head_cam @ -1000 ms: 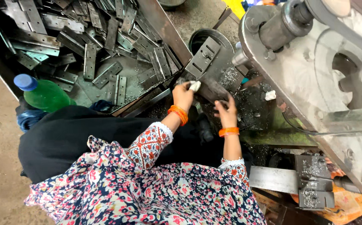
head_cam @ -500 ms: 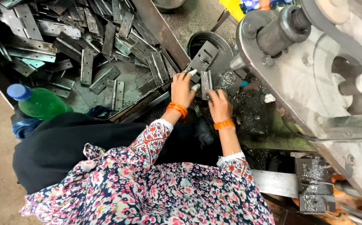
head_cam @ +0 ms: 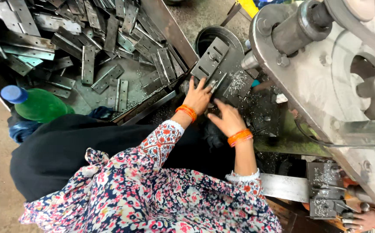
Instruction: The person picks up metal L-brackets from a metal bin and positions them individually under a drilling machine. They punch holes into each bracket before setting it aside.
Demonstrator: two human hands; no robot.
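My left hand (head_cam: 198,96) reaches onto a grey slotted die plate (head_cam: 211,58) at the foot of a press machine, its fingertips pinching the near end of a shiny narrow metal strip (head_cam: 217,83) that lies on the plate. Just to the right and nearer to me, my right hand (head_cam: 226,118) rests on the dark, shavings-covered machine bed (head_cam: 256,114), fingers spread and holding nothing. Both wrists carry orange bangles, and the sleeves are floral.
A tray (head_cam: 151,108) heaped with several flat metal hinge blanks (head_cam: 88,64) fills the upper left. A green bottle (head_cam: 40,105) with a blue cap lies beside it. The big grey press body (head_cam: 321,64) towers on the right. Another person's hand (head_cam: 364,220) shows at bottom right.
My left hand moved from the tray edge up onto the die plate. My right hand slid left and down to lie beside it. The view shifted slightly.
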